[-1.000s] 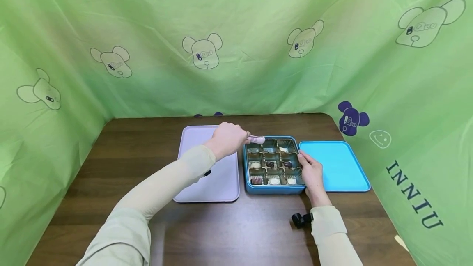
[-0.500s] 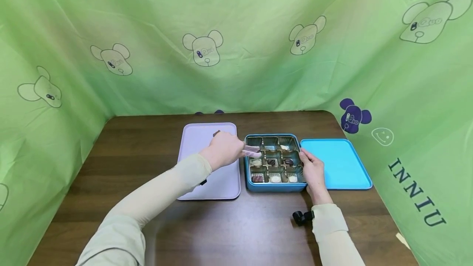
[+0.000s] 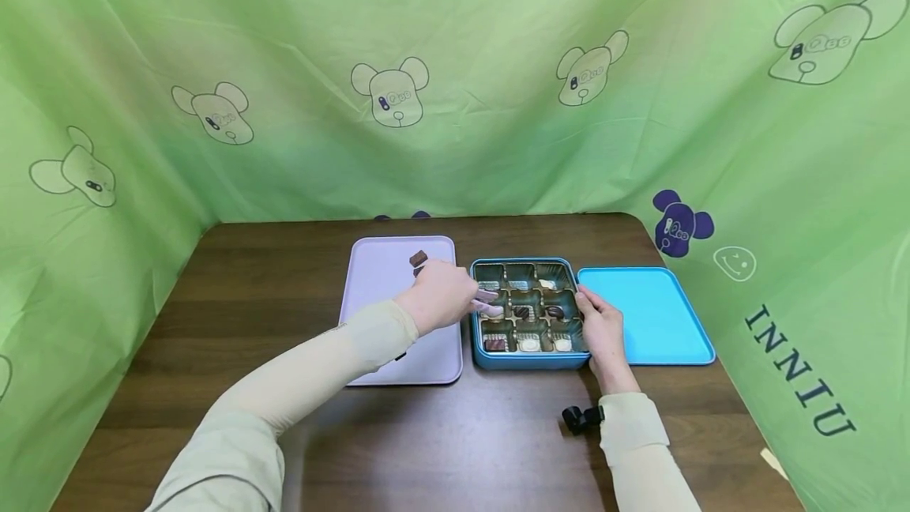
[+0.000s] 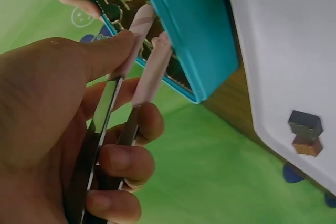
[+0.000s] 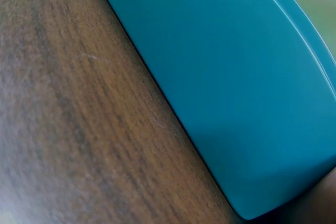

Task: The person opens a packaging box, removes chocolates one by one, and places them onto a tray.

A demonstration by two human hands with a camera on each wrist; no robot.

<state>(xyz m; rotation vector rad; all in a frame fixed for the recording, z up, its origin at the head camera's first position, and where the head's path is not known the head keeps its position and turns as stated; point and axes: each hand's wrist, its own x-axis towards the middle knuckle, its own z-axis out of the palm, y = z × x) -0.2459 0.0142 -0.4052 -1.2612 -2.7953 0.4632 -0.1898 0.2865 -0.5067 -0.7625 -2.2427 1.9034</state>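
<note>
My left hand grips a pair of metal tongs with pale pink tips. In the left wrist view those tips stand apart and reach into the blue box. The head view has them over the box's left column, around the middle row. Gold compartments divide the box; several hold pieces, among them a dark striped chocolate, a brown square one and a white one. Whether anything lies between the tips is unclear. My right hand holds the box's right side, thumb at the rim.
Left of the box lies a lavender tray with two brown blocks near its far edge. A bright blue lid rests at the right. Green printed cloth hangs behind and beside the wooden table.
The tongs have come nearer from the box's back row to its left column, dipping lower. Brown blocks on the tray have come into view from behind my left hand. My right hand keeps its hold.
</note>
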